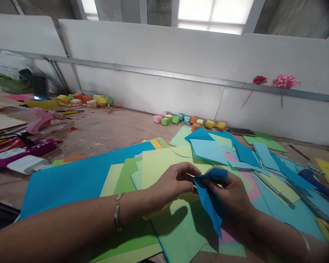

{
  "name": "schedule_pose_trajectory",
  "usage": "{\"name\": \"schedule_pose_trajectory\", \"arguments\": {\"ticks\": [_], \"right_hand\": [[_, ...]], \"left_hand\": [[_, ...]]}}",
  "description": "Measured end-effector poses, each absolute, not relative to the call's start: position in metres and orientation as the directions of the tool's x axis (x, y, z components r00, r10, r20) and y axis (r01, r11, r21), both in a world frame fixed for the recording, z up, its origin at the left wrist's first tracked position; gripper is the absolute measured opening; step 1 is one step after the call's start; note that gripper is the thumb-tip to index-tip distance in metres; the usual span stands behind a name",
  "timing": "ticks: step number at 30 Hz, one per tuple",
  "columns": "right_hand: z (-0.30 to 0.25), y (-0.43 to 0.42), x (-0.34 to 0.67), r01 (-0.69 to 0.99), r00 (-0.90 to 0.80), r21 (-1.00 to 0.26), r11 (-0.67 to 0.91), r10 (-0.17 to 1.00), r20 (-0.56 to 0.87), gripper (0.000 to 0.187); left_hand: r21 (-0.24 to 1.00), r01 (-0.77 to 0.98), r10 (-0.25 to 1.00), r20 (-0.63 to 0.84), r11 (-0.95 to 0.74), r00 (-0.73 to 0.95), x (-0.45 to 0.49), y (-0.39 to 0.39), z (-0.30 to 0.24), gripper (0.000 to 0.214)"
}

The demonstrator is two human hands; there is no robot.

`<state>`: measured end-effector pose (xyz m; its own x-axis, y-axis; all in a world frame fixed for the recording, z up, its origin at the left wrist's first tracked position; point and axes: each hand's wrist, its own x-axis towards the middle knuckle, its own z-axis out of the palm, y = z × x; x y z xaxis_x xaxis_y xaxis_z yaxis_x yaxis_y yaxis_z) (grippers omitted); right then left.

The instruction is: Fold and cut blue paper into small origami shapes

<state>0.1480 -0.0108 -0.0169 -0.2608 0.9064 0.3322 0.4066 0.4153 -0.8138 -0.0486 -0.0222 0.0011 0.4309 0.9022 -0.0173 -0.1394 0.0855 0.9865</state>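
A folded piece of blue paper (210,204) is held up in front of me, creased and pointed at its lower end. My right hand (233,191) is closed on it, with the thumb pressed against its near face. At the paper's upper left corner, my left hand (179,179) pinches the edge between curled fingers and thumb. Under both hands lie overlapping sheets, among them a pale yellow sheet (156,168) and a light green sheet (178,233). Some fingertips are hidden behind the blue paper.
Cut blue pieces (208,149) and a metal ruler (275,190) lie to the right, near yellow-handled scissors (327,230). A pink glue gun (40,118) and a white plug adapter (27,164) sit at left. Small paper cubes (166,121) line the white wall.
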Motion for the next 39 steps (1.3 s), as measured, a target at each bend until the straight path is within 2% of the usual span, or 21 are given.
{"name": "schedule_pose_trajectory", "arguments": {"ticks": [4,8,13,18,22,26,29,33,36,39], "right_hand": [[-0.016,-0.010,0.148,0.412,-0.233,-0.844,0.344,0.935,0.267,0.028],[-0.014,-0.010,0.147,0.432,-0.219,-0.846,0.313,0.946,0.238,0.030],[-0.013,-0.012,0.145,0.452,-0.380,-0.792,0.410,0.892,0.245,0.015],[-0.013,-0.016,0.145,0.553,-0.416,-0.686,0.473,0.870,0.265,0.015],[-0.012,-0.022,0.145,0.568,-0.455,-0.624,0.537,0.837,0.305,0.017],[-0.012,-0.025,0.143,0.451,-0.523,-0.624,0.638,0.755,0.394,0.012],[-0.013,-0.024,0.145,0.405,-0.506,-0.587,0.701,0.706,0.495,0.014],[-0.016,-0.023,0.147,0.374,-0.457,-0.604,0.704,0.706,0.541,0.014],[-0.017,-0.022,0.147,0.341,-0.399,-0.664,0.665,0.742,0.538,0.011],[-0.017,-0.021,0.147,0.270,-0.360,-0.719,0.641,0.759,0.542,0.010]], "left_hand": [[0.990,-0.100,0.887,-0.044,0.101,0.459,-0.048,-0.020,-0.003,0.030],[0.999,-0.034,0.891,0.000,0.017,0.455,-0.048,-0.017,-0.008,0.030],[0.965,0.178,0.923,0.118,-0.194,0.367,-0.049,-0.010,-0.012,0.012],[0.748,0.454,0.857,0.299,-0.484,0.421,-0.053,-0.012,-0.010,0.024],[0.587,0.562,0.808,0.345,-0.583,0.477,-0.054,-0.017,-0.009,0.013],[0.565,0.627,0.842,0.313,-0.537,0.439,-0.053,-0.020,-0.003,0.007],[0.680,0.575,0.881,0.246,-0.455,0.405,-0.052,-0.019,0.000,0.007],[0.887,0.362,0.894,0.113,-0.288,0.433,-0.050,-0.016,-0.005,0.012],[0.959,0.225,0.875,0.046,-0.175,0.482,-0.049,-0.015,-0.012,0.020],[0.997,0.075,0.863,-0.048,0.012,0.503,-0.049,-0.015,-0.015,0.017]]}}
